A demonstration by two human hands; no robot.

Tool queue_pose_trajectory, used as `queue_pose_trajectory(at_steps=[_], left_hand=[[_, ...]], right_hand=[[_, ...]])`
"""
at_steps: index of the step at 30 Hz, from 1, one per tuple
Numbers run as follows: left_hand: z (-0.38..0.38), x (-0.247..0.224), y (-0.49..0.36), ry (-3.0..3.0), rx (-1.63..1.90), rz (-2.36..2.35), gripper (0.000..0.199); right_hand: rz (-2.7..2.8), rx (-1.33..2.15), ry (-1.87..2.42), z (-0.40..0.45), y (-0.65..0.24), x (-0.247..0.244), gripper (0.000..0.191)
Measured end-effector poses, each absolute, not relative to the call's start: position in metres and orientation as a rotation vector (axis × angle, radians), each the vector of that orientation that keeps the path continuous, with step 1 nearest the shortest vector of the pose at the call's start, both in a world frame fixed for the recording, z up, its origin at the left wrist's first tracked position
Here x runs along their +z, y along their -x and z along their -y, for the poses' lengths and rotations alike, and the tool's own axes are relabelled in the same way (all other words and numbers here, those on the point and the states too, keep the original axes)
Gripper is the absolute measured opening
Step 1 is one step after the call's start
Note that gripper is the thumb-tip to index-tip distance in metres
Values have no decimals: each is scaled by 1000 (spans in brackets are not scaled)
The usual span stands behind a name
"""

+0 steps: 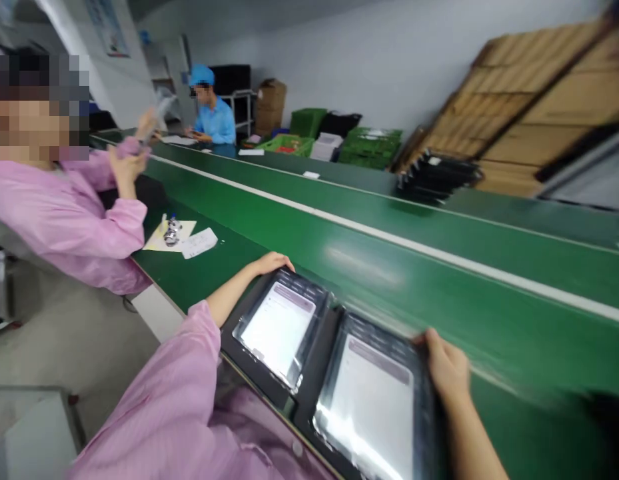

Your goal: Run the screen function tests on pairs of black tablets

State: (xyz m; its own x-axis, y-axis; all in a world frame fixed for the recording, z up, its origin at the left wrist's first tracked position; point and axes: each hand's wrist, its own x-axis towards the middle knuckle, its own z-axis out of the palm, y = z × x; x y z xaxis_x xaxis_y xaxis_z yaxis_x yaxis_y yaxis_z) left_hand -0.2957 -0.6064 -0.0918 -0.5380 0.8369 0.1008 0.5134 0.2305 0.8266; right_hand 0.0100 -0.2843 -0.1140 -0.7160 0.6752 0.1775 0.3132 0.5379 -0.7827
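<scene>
A black tray (316,367) rests at the near edge of the green bench, close to my body. Two flat dark devices with pale, glossy screens lie side by side in it, the left device (282,327) and the right device (379,400). Clear film seems to cover both. My left hand (274,263) is closed on the tray's far left corner, its fingertips over the rim. At the right side, my right hand (448,367) grips the tray edge, thumb uppermost. The undersides of my fingers are hidden.
A green conveyor belt (289,217) runs past the tray. To the left, a pink-sleeved co-worker (84,220) sits beside a paper with small metal parts (172,231) and a white slip (200,243). Across stand another person in blue (215,120), green crates (372,147) and black trays (436,177).
</scene>
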Motion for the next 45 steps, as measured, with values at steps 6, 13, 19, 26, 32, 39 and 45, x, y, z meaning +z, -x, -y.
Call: queue_pose_trajectory(at_steps=[6,13,19,26,32,39,45], left_hand=[[640,-59,250,-1259,1335,-2324,44],[713,-37,158,-1617,789,-2569,39],[709,-44,158,-1918,446,-2200,36],[688,-29,167,-1724,798,-2732,52],[700,-40,127,-1747,677,-2710,51],[681,-62,105,-1832,544,-2613,48],[706,-73,114,-1542,722,-2875,51]], right_hand=[[1918,1115,857,316,-51,-107,68],[2048,879,606,383,-131,-102,56],[2427,838,243,404,-133,-95,71],[2181,632,717,373,-110,-90,59],[2046,824,462,382,-127,-104,60],[2109,846,331,388,-129,-105,55],[2153,844,283,389,-134,-105,52]])
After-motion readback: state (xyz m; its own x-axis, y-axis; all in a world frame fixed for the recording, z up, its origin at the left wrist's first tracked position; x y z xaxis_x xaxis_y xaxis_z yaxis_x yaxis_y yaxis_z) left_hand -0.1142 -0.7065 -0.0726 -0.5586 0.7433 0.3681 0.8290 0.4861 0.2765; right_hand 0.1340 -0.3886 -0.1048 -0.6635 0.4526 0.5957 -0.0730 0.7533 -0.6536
